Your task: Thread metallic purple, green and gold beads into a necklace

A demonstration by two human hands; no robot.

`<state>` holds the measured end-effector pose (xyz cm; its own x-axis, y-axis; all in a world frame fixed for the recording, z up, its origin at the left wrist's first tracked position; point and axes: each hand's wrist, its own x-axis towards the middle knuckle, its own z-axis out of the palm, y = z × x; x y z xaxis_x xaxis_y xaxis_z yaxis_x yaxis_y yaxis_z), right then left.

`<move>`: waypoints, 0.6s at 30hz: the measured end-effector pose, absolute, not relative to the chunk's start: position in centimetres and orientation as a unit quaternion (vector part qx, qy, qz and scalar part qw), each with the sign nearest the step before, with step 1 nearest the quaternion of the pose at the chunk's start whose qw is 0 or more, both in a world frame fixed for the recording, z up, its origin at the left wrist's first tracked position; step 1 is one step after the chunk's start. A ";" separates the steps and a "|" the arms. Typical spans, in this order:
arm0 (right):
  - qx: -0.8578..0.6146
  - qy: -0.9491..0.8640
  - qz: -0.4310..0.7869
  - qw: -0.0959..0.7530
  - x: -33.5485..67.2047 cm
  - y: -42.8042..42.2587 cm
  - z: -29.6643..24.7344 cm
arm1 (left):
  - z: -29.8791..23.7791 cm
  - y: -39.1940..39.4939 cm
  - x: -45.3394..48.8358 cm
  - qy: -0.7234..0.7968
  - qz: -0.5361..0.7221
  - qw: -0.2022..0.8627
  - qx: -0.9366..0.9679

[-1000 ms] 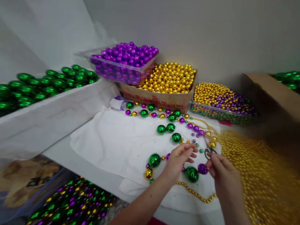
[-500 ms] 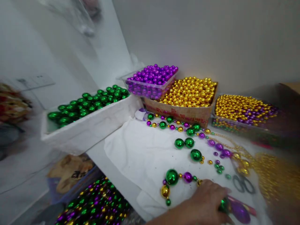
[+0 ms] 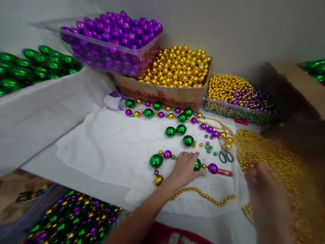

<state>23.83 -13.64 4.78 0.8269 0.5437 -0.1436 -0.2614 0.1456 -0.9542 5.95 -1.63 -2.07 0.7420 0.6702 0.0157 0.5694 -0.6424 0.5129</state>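
Note:
My left hand (image 3: 186,168) rests on the white cloth, its fingers curled over a green bead (image 3: 197,165) in a short bead string. From the hand this string runs left past a purple bead (image 3: 168,154) to a large green bead (image 3: 156,161) and a gold bead (image 3: 158,180). On its other side lies a purple bead (image 3: 212,168) by a red stick-like tool (image 3: 225,172). My right hand (image 3: 266,184), smeared by motion, is near the heap of small gold bead strands (image 3: 269,145). Whether it holds any is unclear. A gold bead strand (image 3: 203,194) lies in front.
Black-handled scissors (image 3: 225,156) and loose green beads (image 3: 181,129) lie on the cloth (image 3: 101,145). Behind stand a tub of purple beads (image 3: 137,52), a carton of gold beads (image 3: 162,95) and a tub of small mixed beads (image 3: 236,105). A white foam box (image 3: 50,112) borders the left.
The view has shifted right and closer. My right hand and the gold strand in front have come into view. My left hand stays at the bead string's green bead.

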 end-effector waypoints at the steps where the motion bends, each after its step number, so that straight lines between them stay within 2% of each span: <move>1: -0.593 -0.113 0.273 0.749 23.9 -13.7 4.7 | -2.1 -1.6 6.0 0.345 0.103 0.239 0.902; 10: -0.601 -0.094 0.292 0.738 23.9 -15.2 2.9 | -1.5 -2.6 5.4 0.389 0.046 0.165 0.905; 18: -0.609 -0.084 0.310 0.726 23.6 -15.1 0.9 | 0.5 -3.1 4.3 0.350 0.051 0.230 0.907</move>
<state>23.56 -15.11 0.89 0.7939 0.5516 -0.2560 -0.3481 0.0670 -0.9351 4.32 -3.15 0.50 0.7497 0.6581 -0.0697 0.6116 -0.6487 0.4530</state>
